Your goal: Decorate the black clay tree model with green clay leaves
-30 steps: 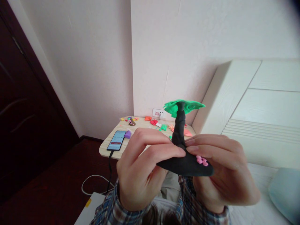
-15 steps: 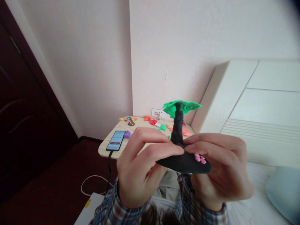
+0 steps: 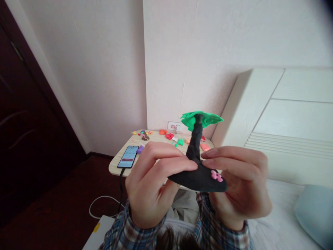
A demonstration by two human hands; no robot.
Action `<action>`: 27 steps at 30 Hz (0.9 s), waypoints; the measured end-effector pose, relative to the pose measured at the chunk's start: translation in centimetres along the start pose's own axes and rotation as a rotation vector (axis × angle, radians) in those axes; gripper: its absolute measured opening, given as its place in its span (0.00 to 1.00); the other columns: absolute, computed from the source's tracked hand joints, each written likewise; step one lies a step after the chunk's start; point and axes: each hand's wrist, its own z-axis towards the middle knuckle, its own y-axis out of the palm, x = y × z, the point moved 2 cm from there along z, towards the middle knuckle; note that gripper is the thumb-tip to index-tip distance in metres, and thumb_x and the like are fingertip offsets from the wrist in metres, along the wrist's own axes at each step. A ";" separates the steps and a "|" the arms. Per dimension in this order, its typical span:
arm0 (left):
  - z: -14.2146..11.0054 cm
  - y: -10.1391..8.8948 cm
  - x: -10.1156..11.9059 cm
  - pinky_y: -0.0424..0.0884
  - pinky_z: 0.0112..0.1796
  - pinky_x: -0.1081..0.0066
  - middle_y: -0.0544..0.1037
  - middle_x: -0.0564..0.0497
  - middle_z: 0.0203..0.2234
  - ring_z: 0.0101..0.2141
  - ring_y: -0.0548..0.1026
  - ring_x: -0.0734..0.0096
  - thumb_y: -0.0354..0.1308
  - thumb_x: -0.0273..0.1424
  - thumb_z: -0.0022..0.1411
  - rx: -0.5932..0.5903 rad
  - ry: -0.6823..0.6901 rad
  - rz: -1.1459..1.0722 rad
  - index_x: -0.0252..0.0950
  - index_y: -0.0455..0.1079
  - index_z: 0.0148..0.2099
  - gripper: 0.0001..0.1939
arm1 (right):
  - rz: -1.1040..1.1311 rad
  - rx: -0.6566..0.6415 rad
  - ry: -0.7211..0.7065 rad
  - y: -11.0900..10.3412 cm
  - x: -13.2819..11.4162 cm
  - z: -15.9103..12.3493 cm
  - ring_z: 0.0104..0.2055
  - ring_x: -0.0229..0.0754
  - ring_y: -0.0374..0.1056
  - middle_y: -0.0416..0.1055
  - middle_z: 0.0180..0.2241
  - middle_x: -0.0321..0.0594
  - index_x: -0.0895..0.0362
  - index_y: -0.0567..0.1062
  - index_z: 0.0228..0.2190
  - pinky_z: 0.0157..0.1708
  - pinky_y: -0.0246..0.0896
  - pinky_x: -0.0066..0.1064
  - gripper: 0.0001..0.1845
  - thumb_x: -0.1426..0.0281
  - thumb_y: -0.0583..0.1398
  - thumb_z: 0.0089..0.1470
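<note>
A clay tree (image 3: 195,144) is held up in front of me, its segmented black trunk rising from a flat black base (image 3: 200,180) to a spread of green leaves (image 3: 203,119). Small pink clay flowers (image 3: 216,175) sit on the base's right side. My left hand (image 3: 154,182) grips the base from the left, fingers on top near the trunk's foot and the thumb hidden below. From the right, my right hand (image 3: 240,180) pinches around the base, its fingertips pressed where trunk and base meet. The undersides of both grips are hidden.
Behind the hands stands a small wooden table (image 3: 114,166) with a phone (image 3: 128,156) on a black cable, purple clay (image 3: 140,149), a brown clay piece (image 3: 145,136) and several coloured packets (image 3: 180,141). A wall socket (image 3: 174,125) is behind it. A white headboard (image 3: 293,114) stands at right.
Both hands and the clay base have shifted slightly left. The trunk leans a little more, its foot now further left, while the green leaves stay nearly in place.
</note>
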 end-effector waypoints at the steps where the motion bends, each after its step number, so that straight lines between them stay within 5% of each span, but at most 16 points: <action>1: 0.0 0.0 0.0 0.74 0.33 0.70 0.74 0.53 0.29 0.31 0.74 0.73 0.57 0.21 0.58 -0.001 0.003 -0.003 0.39 0.72 0.34 0.07 | 0.002 -0.002 -0.002 -0.1 0.0 0.1 0.36 0.42 0.69 0.70 0.33 0.39 0.55 0.74 0.36 0.35 0.67 0.36 0.10 0.77 0.57 0.52; 9: 0.1 -0.1 -0.1 0.74 0.34 0.69 0.75 0.51 0.30 0.33 0.74 0.70 0.59 0.25 0.57 -0.048 -0.006 -0.028 0.38 0.72 0.37 0.05 | -0.022 -0.051 0.013 -0.7 -0.7 0.8 0.34 0.42 0.69 0.70 0.32 0.39 0.55 0.74 0.35 0.33 0.67 0.36 0.13 0.81 0.56 0.49; 15: 0.1 -0.1 0.1 0.75 0.33 0.68 0.75 0.52 0.29 0.31 0.75 0.70 0.59 0.27 0.58 -0.051 0.016 0.023 0.40 0.72 0.36 0.03 | -0.017 0.061 -0.043 0.0 -0.7 0.7 0.33 0.40 0.68 0.70 0.31 0.38 0.56 0.74 0.34 0.29 0.66 0.33 0.13 0.81 0.56 0.48; 27: 0.1 -0.1 0.3 0.74 0.32 0.68 0.74 0.53 0.27 0.31 0.73 0.71 0.58 0.25 0.59 -0.010 0.038 0.032 0.40 0.72 0.34 0.05 | -0.003 -0.009 -0.047 -0.2 0.0 0.2 0.35 0.42 0.68 0.69 0.33 0.40 0.56 0.73 0.38 0.32 0.67 0.35 0.12 0.78 0.56 0.51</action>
